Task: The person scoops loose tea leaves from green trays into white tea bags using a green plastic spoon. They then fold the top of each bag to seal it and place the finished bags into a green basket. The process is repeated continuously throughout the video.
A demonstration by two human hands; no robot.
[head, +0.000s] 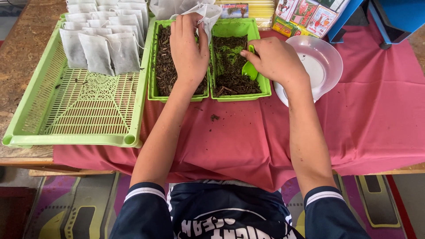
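My left hand (188,48) holds a small white filter bag (204,13) by its top, above the gap between two green trays. The left green tray (152,66) is full of dark dried leaves. My right hand (274,59) grips a small green scoop (249,68) whose bowl rests in the dark leaves of the right green tray (265,86). The bag's mouth hangs just left of the scoop hand.
A large green slotted tray (84,110) at left carries several filled white bags (104,37) at its far end. A white bowl (325,62) sits right of the trays on a red cloth (367,115). Colourful packets (305,15) lie at the back; a few leaf crumbs (214,117) dot the cloth.
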